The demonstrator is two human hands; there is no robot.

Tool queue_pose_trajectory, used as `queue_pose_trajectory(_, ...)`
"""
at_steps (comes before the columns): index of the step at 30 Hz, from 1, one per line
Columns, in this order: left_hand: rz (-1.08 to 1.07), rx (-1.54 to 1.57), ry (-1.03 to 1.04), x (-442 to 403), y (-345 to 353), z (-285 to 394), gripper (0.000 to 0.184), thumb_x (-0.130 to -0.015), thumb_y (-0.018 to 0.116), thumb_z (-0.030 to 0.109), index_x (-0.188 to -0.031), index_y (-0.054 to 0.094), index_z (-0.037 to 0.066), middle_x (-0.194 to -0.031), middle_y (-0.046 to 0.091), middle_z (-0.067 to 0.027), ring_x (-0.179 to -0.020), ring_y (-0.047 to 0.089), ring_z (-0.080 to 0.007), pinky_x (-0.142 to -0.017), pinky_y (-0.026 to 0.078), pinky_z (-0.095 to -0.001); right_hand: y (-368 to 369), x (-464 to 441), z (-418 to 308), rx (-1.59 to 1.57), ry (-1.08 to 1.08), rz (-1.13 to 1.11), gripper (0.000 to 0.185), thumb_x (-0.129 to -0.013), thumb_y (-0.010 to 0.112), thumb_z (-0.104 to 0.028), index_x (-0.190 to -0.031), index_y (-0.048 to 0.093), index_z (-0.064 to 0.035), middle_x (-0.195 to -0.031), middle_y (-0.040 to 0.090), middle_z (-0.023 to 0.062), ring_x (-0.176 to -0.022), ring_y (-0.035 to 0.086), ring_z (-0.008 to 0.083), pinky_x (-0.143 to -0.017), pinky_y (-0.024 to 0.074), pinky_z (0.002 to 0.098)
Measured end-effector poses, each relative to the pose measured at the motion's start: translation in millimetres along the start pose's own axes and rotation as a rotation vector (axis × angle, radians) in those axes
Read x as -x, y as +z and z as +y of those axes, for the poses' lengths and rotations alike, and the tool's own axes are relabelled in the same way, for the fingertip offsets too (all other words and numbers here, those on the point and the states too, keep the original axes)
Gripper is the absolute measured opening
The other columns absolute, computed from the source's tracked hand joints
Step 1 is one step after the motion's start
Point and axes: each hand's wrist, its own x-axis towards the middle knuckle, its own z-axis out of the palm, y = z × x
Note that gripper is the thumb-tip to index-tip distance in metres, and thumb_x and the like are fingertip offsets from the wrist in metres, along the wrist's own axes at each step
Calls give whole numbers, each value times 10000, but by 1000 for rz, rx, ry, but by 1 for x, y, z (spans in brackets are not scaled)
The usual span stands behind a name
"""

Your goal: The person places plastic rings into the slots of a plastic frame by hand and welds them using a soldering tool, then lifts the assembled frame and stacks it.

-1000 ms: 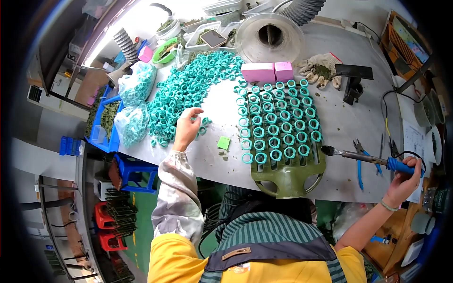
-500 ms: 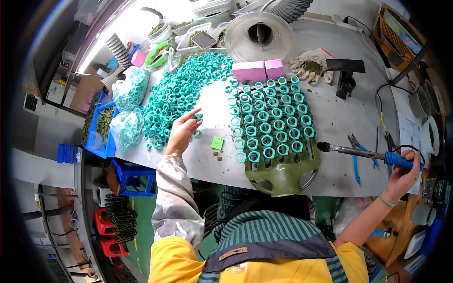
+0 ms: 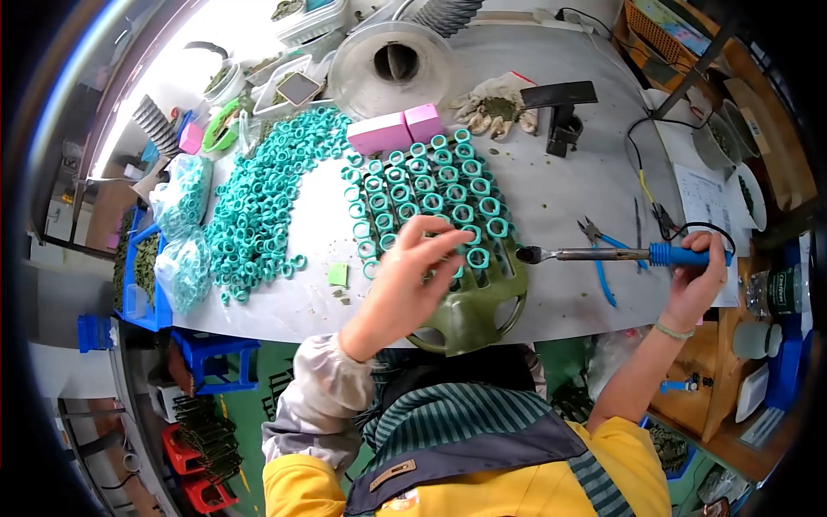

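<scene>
My left hand [image 3: 409, 280] is over the lower part of the green slotted rack [image 3: 463, 320], fingers bent and close together near a teal ring at its right side; the fingertips are too small to make out clearly. Rows of teal rings [image 3: 488, 206] sit on the rack, some hidden by that hand. My right hand [image 3: 696, 280] is wrapped round the blue handle of a soldering iron [image 3: 594, 254], whose dark tip points left, just right of the rack. Left of the rack lies a big heap of loose teal rings [image 3: 250, 211].
Pink blocks [image 3: 379, 134] stand behind the rack, near a clear funnel [image 3: 392, 69]. A glove [image 3: 498, 105] and a black stand [image 3: 562, 116] are at the back. Pliers [image 3: 600, 258] lie beneath the iron. Bagged rings [image 3: 183, 274] are at left.
My left hand has moved right, from beside the ring heap to over the rack. The view has shifted, so the table's things appear further left. My right hand still holds the iron.
</scene>
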Motion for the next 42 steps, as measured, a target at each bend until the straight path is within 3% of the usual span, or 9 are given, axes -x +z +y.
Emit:
queue_pose_trajectory(7, 40, -163, 171, -19, 54, -10, 316, -813, 705, 30, -1126, 671, 46, -1116, 659, -93, -1011, 597, -286, -870, 497, -365, -2, 2, 17, -75, 33, -39, 328, -953, 570, -239, -718, 603, -12, -737, 643, 122, -446, 480, 86, -409, 373, 184)
queue_pose_trajectory(22, 14, -199, 188, -28, 71, -18, 278, -796, 711, 42, -1073, 699, 43, -1075, 690, -69, -998, 587, -274, -890, 488, -367, -4, -8, 19, -102, -2, -10, 335, -947, 583, -241, -693, 609, -25, -721, 639, 108, -536, 537, 105, -415, 377, 209)
queue_pose_trajectory(28, 47, -230, 246, -24, 56, 0, 334, -800, 727, 70, -1129, 667, 52, -1167, 620, -96, -1012, 575, -294, -895, 467, -378, 21, -58, 34, -183, 47, 131, 293, -942, 625, -280, -853, 635, -1, -860, 692, 128, -671, 616, 133, -591, 504, 235)
queue_pose_trajectory(30, 54, -87, 243, -10, 34, 16, 292, -815, 723, 87, -1095, 652, 43, -1070, 584, -104, -953, 561, -283, -830, 471, -360, 36, -91, 52, -282, 37, 56, 292, -949, 616, -268, -897, 630, 18, -881, 694, 133, -702, 634, 148, -651, 525, 257)
queue_pose_trajectory(33, -214, 168, -168, 40, -17, 20, 123, -925, 640, 95, -983, 649, -13, -846, 611, -75, -767, 602, -149, -673, 482, -283, 62, -140, 72, -336, 80, -52, 300, -950, 615, -263, -916, 627, 36, -907, 700, 150, -672, 640, 156, -688, 549, 264)
queue_pose_trajectory(34, -320, 434, -568, 61, -31, 13, 176, -963, 602, 124, -1009, 649, -39, -878, 657, -85, -758, 630, -112, -678, 512, -254, 67, -154, 79, -310, 110, -64, 302, -948, 618, -267, -918, 627, 33, -911, 701, 150, -669, 642, 154, -685, 554, 262)
queue_pose_trajectory(35, -341, 477, -735, 81, -41, 6, 240, -986, 571, 139, -1073, 638, -74, -967, 685, -111, -819, 673, -122, -738, 554, -251, 72, -167, 86, -284, 142, -78, 304, -946, 622, -272, -919, 628, 31, -916, 702, 150, -667, 644, 152, -682, 558, 261)
queue_pose_trajectory(39, -115, 625, -895, 140, -40, -22, 356, -993, 549, 109, -1256, 522, -129, -1104, 663, -158, -1019, 665, -195, -872, 556, -278, 81, -193, 113, -209, 296, -190, 318, -929, 654, -312, -941, 642, 5, -944, 705, 142, -701, 663, 144, -673, 572, 244)
queue_pose_trajectory(42, -11, 901, -918, 132, -22, -16, 434, -1003, 506, 73, -1400, 399, -65, -1302, 565, -166, -1211, 561, -219, -1007, 483, -305, 85, -197, 127, -216, 453, -323, 321, -927, 662, -321, -970, 652, -4, -992, 703, 121, -753, 681, 145, -680, 575, 230)
